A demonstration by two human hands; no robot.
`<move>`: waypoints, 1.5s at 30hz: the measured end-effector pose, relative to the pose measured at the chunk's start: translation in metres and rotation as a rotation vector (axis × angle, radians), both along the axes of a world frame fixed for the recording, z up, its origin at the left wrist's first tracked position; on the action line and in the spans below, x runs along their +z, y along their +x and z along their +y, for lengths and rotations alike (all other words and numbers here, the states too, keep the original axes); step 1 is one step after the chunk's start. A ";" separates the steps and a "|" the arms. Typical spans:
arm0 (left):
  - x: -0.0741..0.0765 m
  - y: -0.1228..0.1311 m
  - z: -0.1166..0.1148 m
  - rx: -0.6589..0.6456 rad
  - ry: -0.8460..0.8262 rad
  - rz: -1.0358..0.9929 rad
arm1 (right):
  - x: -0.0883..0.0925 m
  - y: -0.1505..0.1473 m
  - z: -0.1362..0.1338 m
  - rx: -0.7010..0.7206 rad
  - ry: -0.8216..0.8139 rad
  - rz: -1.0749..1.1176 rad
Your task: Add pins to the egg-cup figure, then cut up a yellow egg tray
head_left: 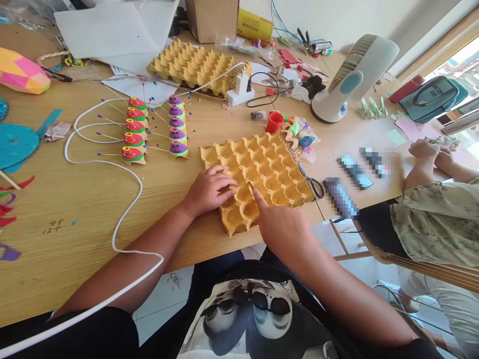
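A yellow egg tray [269, 164] lies at the near edge of the wooden table [86, 199]. My left hand [209, 190] rests on the tray's left side, fingers spread flat over the cups and holding nothing. My right hand [279, 224] is closed, its index finger stretched forward along a thin, small cutting tool [250, 185] whose tip touches a cup near the tray's front left. Most of the tool is hidden in my hand.
Scissors [313, 185] lie by the tray's right edge, a red cup [275, 122] and coloured scraps behind it. Painted carton figures with pins [134, 132] stand to the left beside a white cable [123, 224]. A second egg tray [194, 65] and a fan [352, 80] sit further back. Another person's hands [430, 154] work at the right.
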State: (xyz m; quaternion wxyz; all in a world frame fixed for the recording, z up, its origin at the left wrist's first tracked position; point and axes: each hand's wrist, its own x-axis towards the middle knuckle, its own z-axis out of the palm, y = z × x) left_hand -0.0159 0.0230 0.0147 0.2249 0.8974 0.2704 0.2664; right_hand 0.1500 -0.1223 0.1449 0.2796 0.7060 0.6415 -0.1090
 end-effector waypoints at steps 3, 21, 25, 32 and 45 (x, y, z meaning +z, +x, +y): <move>0.000 0.000 0.000 0.004 -0.001 0.000 | -0.001 -0.002 -0.005 0.011 0.016 -0.013; 0.002 0.000 0.001 -0.017 -0.027 -0.004 | -0.011 0.010 0.000 -0.031 0.080 0.063; 0.001 0.000 0.001 -0.021 -0.011 -0.010 | -0.014 0.010 -0.002 -0.028 0.084 0.058; 0.000 0.000 0.002 -0.018 0.000 -0.011 | -0.022 0.007 -0.006 -0.023 0.134 0.051; 0.001 0.000 0.001 -0.012 -0.001 -0.002 | -0.025 0.005 -0.003 0.006 0.109 0.025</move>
